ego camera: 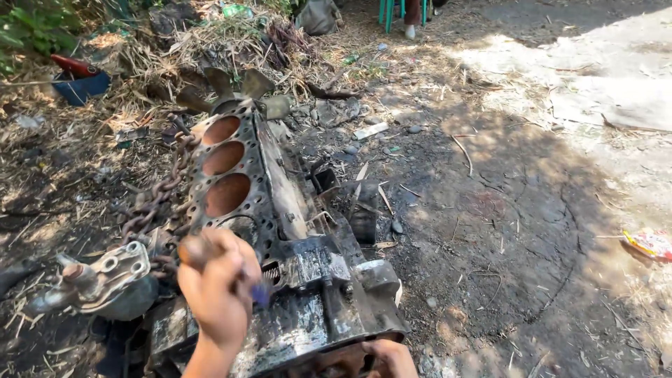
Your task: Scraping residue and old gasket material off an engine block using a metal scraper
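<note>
Left hand (217,290) grips a wooden-handled tool (199,250) over the engine block (280,210); right hand (388,357) rests on its near end, grip unclear. Chain (157,199) lies beyond the left hand.

Engine block (280,210) lies on the ground (504,231), running near to far. Chain (157,203) along its left side, fan (241,91) at far end, bracket (105,276) near-left, wrapper (647,243) far right.
</note>
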